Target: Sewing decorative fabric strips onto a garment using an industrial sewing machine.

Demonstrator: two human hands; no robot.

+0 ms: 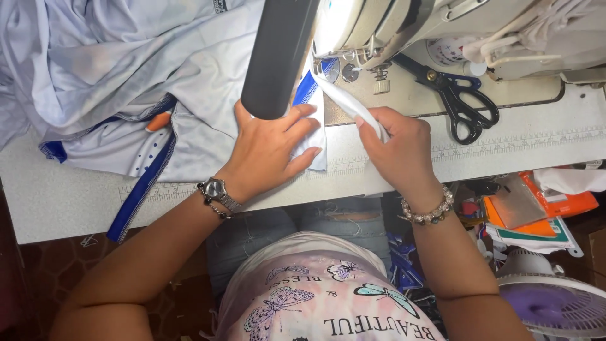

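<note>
My left hand point(274, 146) lies flat with spread fingers on a pale grey garment point(189, 82) with blue trim, pressing it to the sewing table point(76, 196) just left of the needle area. My right hand point(401, 148) pinches a white fabric strip point(344, 101) that runs up and left toward the presser foot of the sewing machine point(404, 25). A dark cylindrical lamp point(278, 57) hangs over the left hand and hides part of the blue trim.
Black-handled scissors point(464, 101) lie on the machine bed to the right. An orange marker point(158, 121) rests among the fabric folds. Orange packets and papers point(543, 208) fill a space at the right, with a small fan point(555, 303) below.
</note>
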